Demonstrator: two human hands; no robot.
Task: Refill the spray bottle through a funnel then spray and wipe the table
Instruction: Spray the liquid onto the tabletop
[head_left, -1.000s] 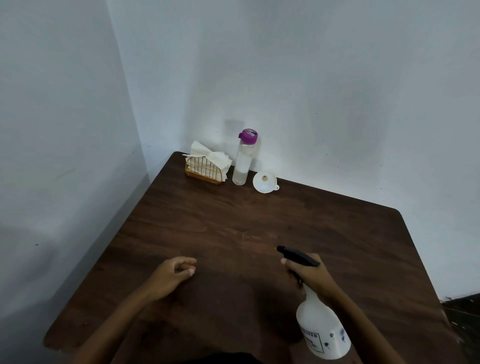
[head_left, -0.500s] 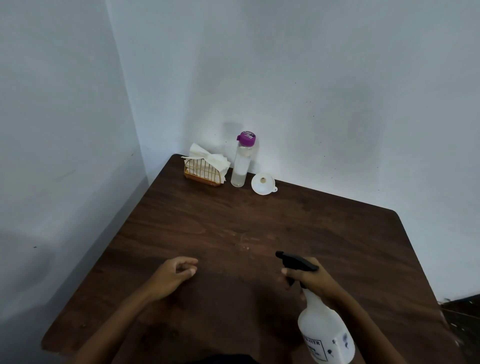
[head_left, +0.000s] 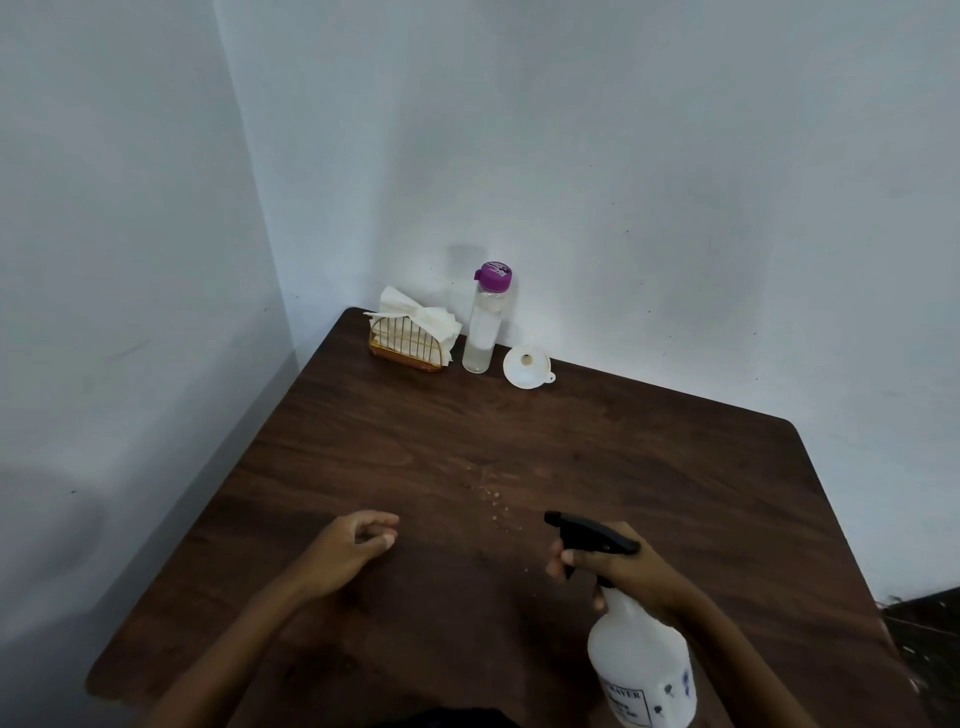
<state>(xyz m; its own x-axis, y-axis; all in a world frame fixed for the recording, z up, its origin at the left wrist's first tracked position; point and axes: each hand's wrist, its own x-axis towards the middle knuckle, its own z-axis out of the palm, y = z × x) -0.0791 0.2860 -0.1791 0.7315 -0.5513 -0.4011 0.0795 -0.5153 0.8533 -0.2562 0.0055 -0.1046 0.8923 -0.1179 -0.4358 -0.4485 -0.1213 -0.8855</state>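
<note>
Where the dark wooden table (head_left: 649, 467) is set into a corner of pale walls (head_left: 675, 156), the following items are recorded.

Item 1: spray bottle (head_left: 641, 670), white body with a printed label (lettering only partly legible) and a black trigger head (head_left: 589, 532). It is held near the front right of the table, tilted, with the nozzle directed forward and left. It is gripped at the neck by the right hand (head_left: 623, 569), whose fingers are wrapped round the neck and trigger; how far the trigger is pressed cannot be told.

Item 2: left hand (head_left: 348, 545), rested on the table at front left, well apart from the bottle. Its fingers are loosely curled toward the thumb, and nothing is held in them.

Item 3: small pale droplets (head_left: 493, 499), scattered on the wood just ahead of the nozzle, between the two hands and further toward the table's middle.

Item 4: white funnel (head_left: 527, 366), laid at the far edge with its wide mouth tipped toward the camera.

Item 5: clear water bottle (head_left: 483, 332) with a purple cap (head_left: 494, 275), stood upright just left of the funnel, partly filled.

Item 6: gold wire holder (head_left: 410, 345), stocked with white paper napkins (head_left: 415, 314), placed in the far corner beside the clear bottle.
</note>
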